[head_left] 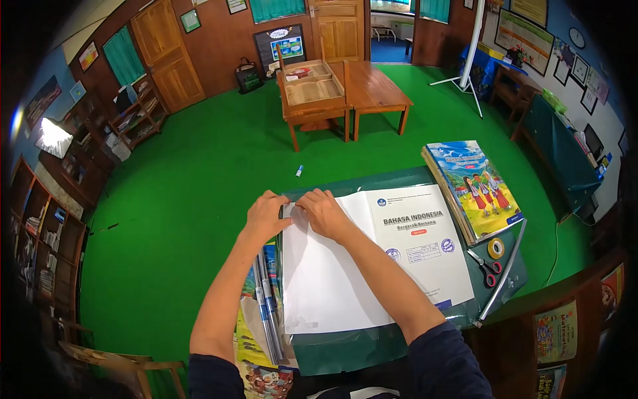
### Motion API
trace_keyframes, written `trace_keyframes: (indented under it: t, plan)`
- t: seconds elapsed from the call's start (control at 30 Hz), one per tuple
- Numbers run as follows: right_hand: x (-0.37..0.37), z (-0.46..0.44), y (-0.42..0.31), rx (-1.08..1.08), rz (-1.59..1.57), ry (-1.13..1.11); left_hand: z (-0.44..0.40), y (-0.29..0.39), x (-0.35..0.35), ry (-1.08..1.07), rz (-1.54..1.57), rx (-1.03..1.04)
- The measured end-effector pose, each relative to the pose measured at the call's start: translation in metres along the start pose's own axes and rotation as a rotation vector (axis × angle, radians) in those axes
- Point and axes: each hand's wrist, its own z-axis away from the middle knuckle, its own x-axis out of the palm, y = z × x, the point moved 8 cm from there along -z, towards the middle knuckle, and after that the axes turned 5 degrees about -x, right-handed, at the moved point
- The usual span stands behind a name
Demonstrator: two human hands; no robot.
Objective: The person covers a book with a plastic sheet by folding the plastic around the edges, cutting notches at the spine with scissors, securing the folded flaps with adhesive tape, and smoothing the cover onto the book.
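Note:
An open book [425, 266] lies on the green-covered table [345, 349], its title page reading "Bahasa Indonesia" on the right and a blank white page on the left. At the blank page's top left corner, my left hand [268, 216] and my right hand [322, 211] are close together with bent fingers. Both touch the page edge, where clear plastic shows. What the fingertips pinch, if anything, is too small to make out. Below my left forearm, rolled plastic [268, 312] lies over colourful books [249, 332].
A stack of books [475, 189] stands at the table's back right. Near it lie a tape roll [496, 249], scissors [490, 272] and a clear plastic roll [504, 279]. A small blue and white object [300, 171] rests on the green floor. Wooden tables [379, 90] stand beyond.

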Motion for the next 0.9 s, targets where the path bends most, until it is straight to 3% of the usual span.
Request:
trace_keyframes:
  t: [0.1,0.27,0.43,0.63,0.8,0.9]
  plan:
    - [-0.001,-0.001,-0.001,-0.029,0.017,0.069,0.001,0.014,-0.006,0.172,-0.112,0.253]
    - [-0.006,-0.001,-0.004,-0.009,-0.003,0.051,0.006,0.039,-0.005,0.227,-0.329,0.507]
    - [-0.005,-0.001,-0.001,0.008,-0.032,0.043,-0.003,0.041,0.009,0.144,-0.475,0.448]
    - [-0.006,-0.002,-0.001,0.012,-0.033,0.026,0.001,0.056,0.001,0.192,-0.676,0.339]
    - [-0.006,-0.002,-0.002,0.018,-0.045,0.025,0.004,0.054,0.008,0.217,-0.702,0.452]
    - [-0.007,-0.001,-0.003,0.018,-0.046,0.048,0.010,0.057,0.004,0.352,-0.599,0.536]
